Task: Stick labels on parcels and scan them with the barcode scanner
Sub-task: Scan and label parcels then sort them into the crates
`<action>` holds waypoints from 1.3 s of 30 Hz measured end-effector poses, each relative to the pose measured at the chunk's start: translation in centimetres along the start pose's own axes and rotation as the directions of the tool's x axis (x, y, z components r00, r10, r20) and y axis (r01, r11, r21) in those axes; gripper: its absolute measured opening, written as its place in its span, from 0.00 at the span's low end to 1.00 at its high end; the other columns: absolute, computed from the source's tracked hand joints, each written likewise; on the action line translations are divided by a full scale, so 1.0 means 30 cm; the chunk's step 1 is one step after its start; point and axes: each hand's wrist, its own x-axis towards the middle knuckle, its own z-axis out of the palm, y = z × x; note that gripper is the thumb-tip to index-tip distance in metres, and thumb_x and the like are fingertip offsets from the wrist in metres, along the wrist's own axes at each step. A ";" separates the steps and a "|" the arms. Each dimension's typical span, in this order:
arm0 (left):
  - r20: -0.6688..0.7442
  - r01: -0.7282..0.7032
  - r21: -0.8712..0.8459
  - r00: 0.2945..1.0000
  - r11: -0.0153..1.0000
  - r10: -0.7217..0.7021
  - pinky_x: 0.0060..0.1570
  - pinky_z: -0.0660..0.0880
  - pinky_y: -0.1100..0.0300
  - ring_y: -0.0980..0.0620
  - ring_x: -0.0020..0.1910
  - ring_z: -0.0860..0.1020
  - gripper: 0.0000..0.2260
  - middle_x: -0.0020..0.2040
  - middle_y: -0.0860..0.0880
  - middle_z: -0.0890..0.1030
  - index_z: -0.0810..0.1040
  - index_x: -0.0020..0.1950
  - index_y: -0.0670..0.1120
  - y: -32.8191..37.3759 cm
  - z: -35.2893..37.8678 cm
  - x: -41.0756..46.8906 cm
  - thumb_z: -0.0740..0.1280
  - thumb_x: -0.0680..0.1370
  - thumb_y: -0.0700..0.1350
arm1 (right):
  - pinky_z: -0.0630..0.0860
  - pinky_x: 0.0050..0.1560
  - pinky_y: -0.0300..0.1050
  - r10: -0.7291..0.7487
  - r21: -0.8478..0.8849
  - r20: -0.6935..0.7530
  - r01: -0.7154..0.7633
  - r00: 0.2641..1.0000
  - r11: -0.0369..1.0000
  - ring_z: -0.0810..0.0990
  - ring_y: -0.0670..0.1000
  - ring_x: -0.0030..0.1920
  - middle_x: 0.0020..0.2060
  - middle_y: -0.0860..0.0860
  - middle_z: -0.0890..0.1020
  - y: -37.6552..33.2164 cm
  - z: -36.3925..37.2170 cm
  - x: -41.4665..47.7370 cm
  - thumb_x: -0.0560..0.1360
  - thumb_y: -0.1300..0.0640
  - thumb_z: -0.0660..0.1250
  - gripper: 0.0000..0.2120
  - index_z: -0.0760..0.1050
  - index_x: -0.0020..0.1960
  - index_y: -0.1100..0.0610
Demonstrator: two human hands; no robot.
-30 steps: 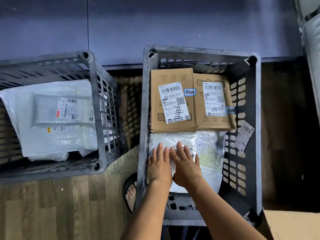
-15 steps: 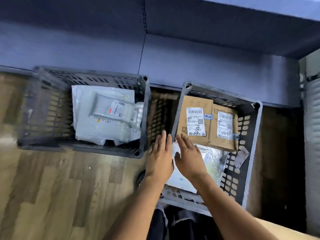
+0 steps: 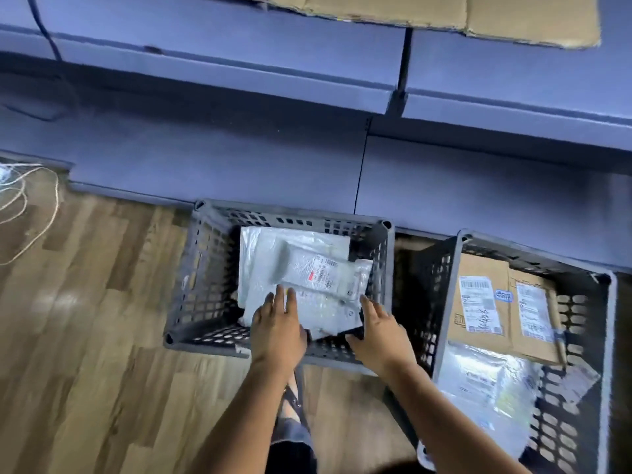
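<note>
We see both hands apart, fingers straight, over the near edge of the left crate (image 3: 195, 285). The left hand (image 3: 278, 331) lies on the white parcels (image 3: 307, 268) inside it. The right hand (image 3: 379, 336) is at their right edge. The right crate (image 3: 444, 319) holds labelled cardboard parcels (image 3: 478, 302).

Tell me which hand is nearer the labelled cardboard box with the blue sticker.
Right. The right hand is over the other crate's near right corner, left of the box; the left hand lies on white parcels further left.
</note>
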 end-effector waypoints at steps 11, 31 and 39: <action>0.124 -0.029 -0.032 0.992 0.999 0.033 0.73 0.56 0.51 0.46 0.77 0.50 0.31 0.79 0.47 0.44 0.44 0.78 0.46 -0.228 0.015 0.133 0.56 0.80 0.51 | 0.60 0.71 0.51 0.072 -0.146 -0.041 -0.077 0.997 0.986 0.58 0.55 0.74 0.75 0.53 0.57 -0.190 0.090 0.207 0.76 0.43 0.63 0.40 0.44 0.78 0.52; 0.174 0.029 -0.093 0.985 0.995 -0.012 0.74 0.48 0.54 0.48 0.77 0.46 0.29 0.78 0.46 0.41 0.41 0.78 0.46 -0.292 0.428 0.389 0.53 0.81 0.49 | 0.53 0.73 0.57 0.076 -0.550 -0.016 -0.072 0.997 0.832 0.47 0.59 0.76 0.77 0.58 0.43 0.015 0.336 0.756 0.73 0.46 0.68 0.55 0.21 0.69 0.58; 0.188 0.047 -0.122 0.982 0.991 -0.024 0.74 0.49 0.53 0.48 0.77 0.47 0.29 0.78 0.47 0.42 0.42 0.78 0.46 -0.255 0.364 0.316 0.52 0.82 0.50 | 0.62 0.70 0.55 0.009 -0.278 -0.140 -0.048 0.990 0.959 0.66 0.52 0.61 0.58 0.52 0.64 -0.027 0.276 0.644 0.63 0.36 0.71 0.46 0.54 0.69 0.57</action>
